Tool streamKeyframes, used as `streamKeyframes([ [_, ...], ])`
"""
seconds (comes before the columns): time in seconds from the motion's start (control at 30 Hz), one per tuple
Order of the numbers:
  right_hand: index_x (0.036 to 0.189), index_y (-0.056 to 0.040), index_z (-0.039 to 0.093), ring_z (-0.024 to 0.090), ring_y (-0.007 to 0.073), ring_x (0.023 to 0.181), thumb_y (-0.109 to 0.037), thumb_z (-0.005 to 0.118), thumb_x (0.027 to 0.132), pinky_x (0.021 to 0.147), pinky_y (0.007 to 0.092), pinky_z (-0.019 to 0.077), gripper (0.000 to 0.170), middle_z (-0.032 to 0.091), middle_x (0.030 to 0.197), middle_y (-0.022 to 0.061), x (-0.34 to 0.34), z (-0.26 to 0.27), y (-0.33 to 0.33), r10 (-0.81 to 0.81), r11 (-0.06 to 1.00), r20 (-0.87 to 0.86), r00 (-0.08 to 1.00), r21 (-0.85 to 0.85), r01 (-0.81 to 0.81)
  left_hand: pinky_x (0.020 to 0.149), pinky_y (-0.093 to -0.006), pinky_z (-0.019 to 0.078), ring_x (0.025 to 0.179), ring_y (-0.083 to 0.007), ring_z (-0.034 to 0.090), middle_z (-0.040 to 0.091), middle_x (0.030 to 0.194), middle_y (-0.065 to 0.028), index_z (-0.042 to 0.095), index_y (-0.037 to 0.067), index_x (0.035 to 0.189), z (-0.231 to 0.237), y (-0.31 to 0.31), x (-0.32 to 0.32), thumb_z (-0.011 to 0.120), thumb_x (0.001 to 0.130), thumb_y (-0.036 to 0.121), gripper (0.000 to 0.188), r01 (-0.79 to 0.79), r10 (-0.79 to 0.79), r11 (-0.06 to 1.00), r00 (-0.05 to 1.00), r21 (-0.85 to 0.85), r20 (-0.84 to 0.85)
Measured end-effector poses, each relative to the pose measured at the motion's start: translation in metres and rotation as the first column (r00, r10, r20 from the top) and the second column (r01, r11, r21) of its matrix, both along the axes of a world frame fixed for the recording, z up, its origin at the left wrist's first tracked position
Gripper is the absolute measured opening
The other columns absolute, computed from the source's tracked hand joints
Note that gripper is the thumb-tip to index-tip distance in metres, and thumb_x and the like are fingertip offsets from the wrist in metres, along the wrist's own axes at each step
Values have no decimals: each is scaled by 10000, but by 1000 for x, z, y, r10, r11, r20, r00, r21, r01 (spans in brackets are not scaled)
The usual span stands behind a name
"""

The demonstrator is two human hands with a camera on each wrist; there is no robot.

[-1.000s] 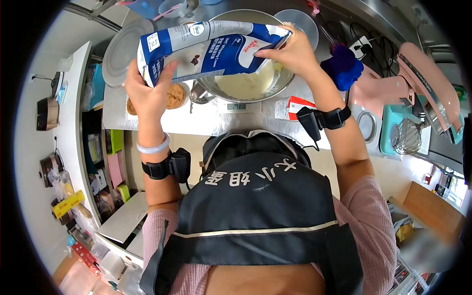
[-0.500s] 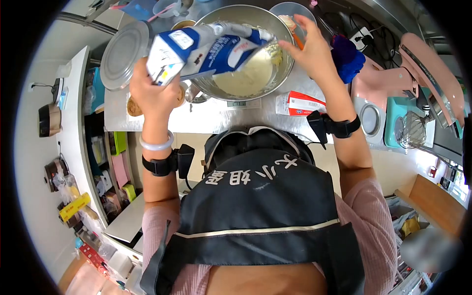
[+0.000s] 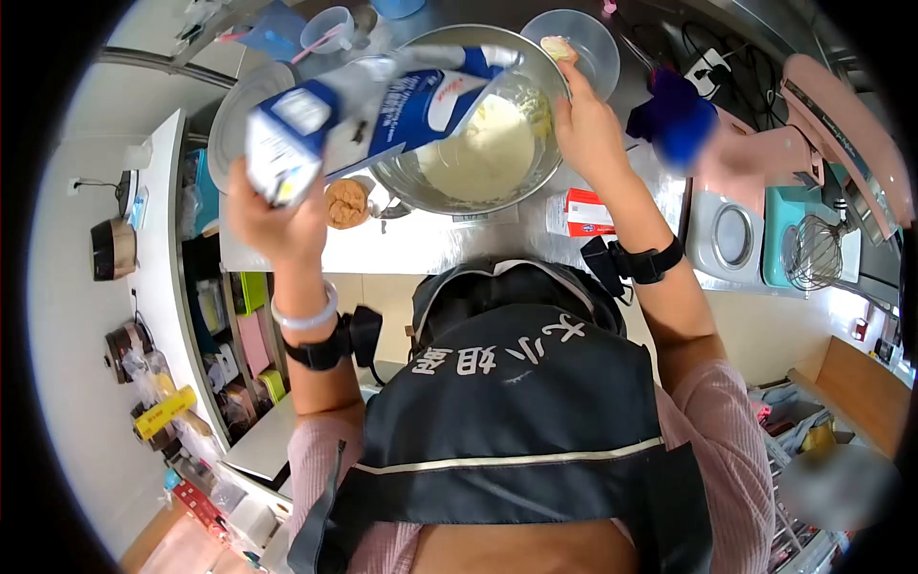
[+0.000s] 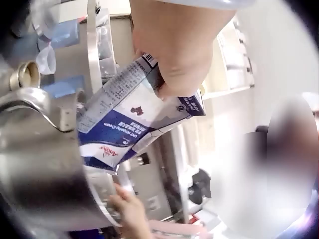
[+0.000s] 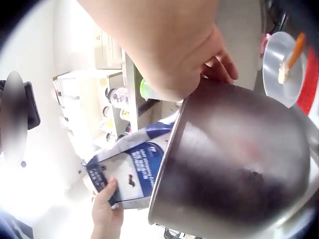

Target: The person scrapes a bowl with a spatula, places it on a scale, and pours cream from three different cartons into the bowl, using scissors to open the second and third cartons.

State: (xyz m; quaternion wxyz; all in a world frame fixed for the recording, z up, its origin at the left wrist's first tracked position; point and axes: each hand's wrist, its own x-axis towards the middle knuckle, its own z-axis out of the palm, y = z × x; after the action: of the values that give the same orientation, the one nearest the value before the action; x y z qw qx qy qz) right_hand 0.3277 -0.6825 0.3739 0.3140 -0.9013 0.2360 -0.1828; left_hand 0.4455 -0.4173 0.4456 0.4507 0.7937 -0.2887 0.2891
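Observation:
My left hand point(image 3: 273, 225) grips the base end of a blue-and-white whipping cream carton point(image 3: 382, 124), tilted with its top end over a steel mixing bowl point(image 3: 549, 158). Pale, creamy mixture point(image 3: 478, 163) covers the bowl's bottom, and yellowish bits point(image 3: 537, 113) cling to its right wall. At the bowl's right rim, my right hand point(image 3: 593, 129) holds on. The right wrist view shows its fingers point(image 5: 227, 67) bent over the rim onto the outside of the tilted-looking bowl point(image 5: 234, 154). The left wrist view shows the carton point(image 4: 132, 117) reaching past the rim; its spout is hidden.
Behind the right hand stands a clear plastic bowl point(image 3: 601, 62) with an orange-handled spatula point(image 5: 298, 47). A red-and-white box point(image 3: 581, 212) lies near the counter edge. Brown food point(image 3: 346, 203) sits left of the steel bowl. A pink stand mixer point(image 3: 841, 143) is at the right.
The right hand has let go of the carton's top end and moved to the bowl's rim. The left hand has tipped the carton further, turning its base toward the head camera.

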Motion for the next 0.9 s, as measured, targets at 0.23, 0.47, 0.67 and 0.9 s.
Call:
streamKeyframes([
  [0.23, 1229, -24, 430, 582, 387, 880, -82, 489, 821, 776, 446, 455, 417, 590, 1025, 240, 4, -6, 1, -7, 991, 114, 993, -134, 22, 618, -270, 446, 666, -165, 583, 601, 742, -96, 560, -2, 863, 1, 3, -7, 762, 593, 129, 361, -2, 5, 993, 1000, -115, 25],
  [0.47, 1249, -33, 427, 573, 389, 902, -89, 476, 831, 777, 443, 452, 425, 570, 1063, 236, 2, -11, 2, 9, 997, 115, 993, -73, 0, 581, -245, 415, 622, -110, 514, 567, 689, -67, 542, 2, 801, 9, 4, -13, 801, 645, 149, 336, 23, -37, 980, 997, -200, -65],
  [0.67, 1252, -38, 430, 540, 374, 1029, -101, 472, 842, 865, 409, 426, 417, 537, 1169, 216, 2, 0, 5, 5, 1000, 57, 998, -2, -5, 613, -217, 422, 668, -74, 514, 594, 758, -27, 579, -1, 843, 2, 11, -19, 774, 690, 119, 276, -15, 4, 997, 991, -80, -132],
  [0.9, 1229, -19, 435, 599, 364, 862, -156, 594, 797, 789, 445, 462, 480, 603, 993, 213, 8, -8, -9, 153, 909, 434, 888, -414, 46, 622, -190, 417, 690, -66, 515, 592, 782, -13, 585, -7, 860, 3, 20, -28, 773, 711, 124, 273, -84, 79, 995, 992, -46, -94],
])
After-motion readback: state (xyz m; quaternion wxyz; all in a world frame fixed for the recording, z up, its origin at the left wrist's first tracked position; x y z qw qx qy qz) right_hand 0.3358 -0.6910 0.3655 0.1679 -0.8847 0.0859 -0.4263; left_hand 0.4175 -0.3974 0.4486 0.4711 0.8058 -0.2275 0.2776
